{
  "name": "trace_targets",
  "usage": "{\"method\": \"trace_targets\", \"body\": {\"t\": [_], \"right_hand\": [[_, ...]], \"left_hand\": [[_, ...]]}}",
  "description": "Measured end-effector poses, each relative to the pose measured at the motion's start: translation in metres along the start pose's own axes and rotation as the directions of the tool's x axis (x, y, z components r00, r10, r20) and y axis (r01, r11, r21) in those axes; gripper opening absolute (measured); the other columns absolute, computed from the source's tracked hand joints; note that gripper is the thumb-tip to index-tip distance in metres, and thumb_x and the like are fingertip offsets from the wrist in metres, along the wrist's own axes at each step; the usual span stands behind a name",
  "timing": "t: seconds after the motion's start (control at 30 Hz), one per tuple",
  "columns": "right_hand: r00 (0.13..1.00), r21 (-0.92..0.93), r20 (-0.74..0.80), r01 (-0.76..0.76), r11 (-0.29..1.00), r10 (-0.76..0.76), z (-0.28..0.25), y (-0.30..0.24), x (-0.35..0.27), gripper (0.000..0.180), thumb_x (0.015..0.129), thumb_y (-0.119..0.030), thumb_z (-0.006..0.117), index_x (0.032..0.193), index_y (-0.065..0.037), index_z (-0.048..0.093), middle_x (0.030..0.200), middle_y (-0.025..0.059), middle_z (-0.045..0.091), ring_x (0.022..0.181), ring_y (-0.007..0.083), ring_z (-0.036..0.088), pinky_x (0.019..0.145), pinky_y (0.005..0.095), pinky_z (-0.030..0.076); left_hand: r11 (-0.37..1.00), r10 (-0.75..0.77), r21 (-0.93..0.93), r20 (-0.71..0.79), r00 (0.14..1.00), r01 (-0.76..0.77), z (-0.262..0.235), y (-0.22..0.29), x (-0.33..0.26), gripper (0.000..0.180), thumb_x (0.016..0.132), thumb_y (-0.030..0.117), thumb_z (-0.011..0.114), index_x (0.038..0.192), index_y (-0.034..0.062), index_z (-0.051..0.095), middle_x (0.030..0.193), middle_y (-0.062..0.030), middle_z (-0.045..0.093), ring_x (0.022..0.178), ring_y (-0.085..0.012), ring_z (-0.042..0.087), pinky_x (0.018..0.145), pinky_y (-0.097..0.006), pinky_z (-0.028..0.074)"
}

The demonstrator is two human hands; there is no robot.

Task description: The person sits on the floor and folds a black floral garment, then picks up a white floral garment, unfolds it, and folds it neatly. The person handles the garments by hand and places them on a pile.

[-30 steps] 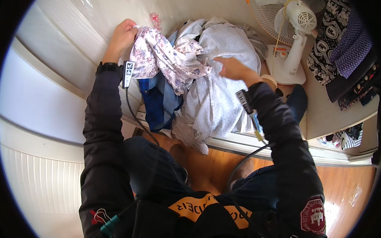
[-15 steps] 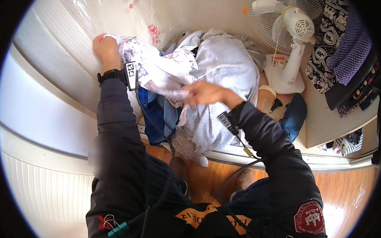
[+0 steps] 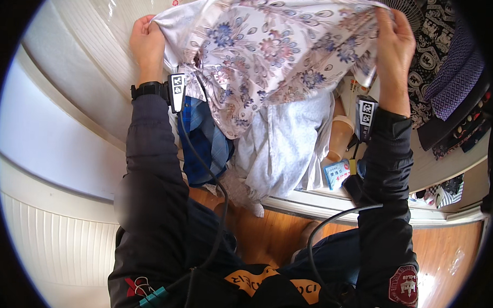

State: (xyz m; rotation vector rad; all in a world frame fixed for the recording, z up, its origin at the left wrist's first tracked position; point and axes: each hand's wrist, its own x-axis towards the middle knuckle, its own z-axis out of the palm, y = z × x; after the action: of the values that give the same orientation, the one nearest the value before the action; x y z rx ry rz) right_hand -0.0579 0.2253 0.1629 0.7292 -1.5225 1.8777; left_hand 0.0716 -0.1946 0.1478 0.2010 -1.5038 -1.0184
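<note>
A white floral garment [image 3: 272, 51] with blue and pink blossoms is spread wide between my hands; its exact kind is unclear. My left hand [image 3: 147, 44] is closed on its upper left edge. At the upper right, my right hand [image 3: 394, 48] grips the opposite edge. The cloth hangs in folds over a heap of clothes and hides much of it. Below it show a light grey cloth [image 3: 282, 150] and a blue plaid garment [image 3: 200, 147]. Each wrist wears a black strap with a patterned tag.
Behind my right hand, the fan [image 3: 409, 16] is mostly covered. A tan container [image 3: 341, 136] and a blue-white packet [image 3: 337, 173] lie on the cabinet floor. Patterned clothes [image 3: 450, 74] hang at the right. A white sill [image 3: 304, 202] borders the wooden floor [image 3: 260, 236].
My right hand has moved up and right, stretching the floral garment open. It now covers most of the fan and the heap. The blue-white packet has come into view.
</note>
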Motion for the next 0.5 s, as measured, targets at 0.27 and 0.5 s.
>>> {"method": "trace_targets", "body": {"t": [0.27, 0.5], "right_hand": [[0.917, 0.079, -0.309, 0.289, 0.954, -0.252, -0.040, -0.059, 0.024, 0.018, 0.092, -0.013, 0.064, 0.103, 0.001, 0.065, 0.087, 0.0021, 0.067, 0.073, 0.0067, 0.059, 0.065, 0.0198, 0.047], [0.926, 0.208, -0.356, 0.210, 0.956, -0.126, -0.059, -0.087, 0.030, 0.014, 0.092, -0.006, 0.060, 0.102, 0.002, 0.064, 0.091, 0.0090, 0.067, 0.078, 0.0144, 0.064, 0.070, 0.0241, 0.052]], "left_hand": [[0.918, 0.344, -0.234, 0.066, 0.937, -0.320, 0.020, 0.093, -0.004, 0.014, 0.093, 0.001, 0.052, 0.105, -0.0033, 0.059, 0.096, -0.0074, 0.066, 0.089, -0.0114, 0.061, 0.080, -0.022, 0.046], [0.945, 0.326, -0.070, 0.210, 0.922, -0.319, 0.022, 0.121, -0.021, 0.023, 0.096, 0.002, 0.048, 0.111, 0.0068, 0.066, 0.079, 0.0059, 0.056, 0.064, -0.0006, 0.043, 0.057, -0.017, 0.033]]}}
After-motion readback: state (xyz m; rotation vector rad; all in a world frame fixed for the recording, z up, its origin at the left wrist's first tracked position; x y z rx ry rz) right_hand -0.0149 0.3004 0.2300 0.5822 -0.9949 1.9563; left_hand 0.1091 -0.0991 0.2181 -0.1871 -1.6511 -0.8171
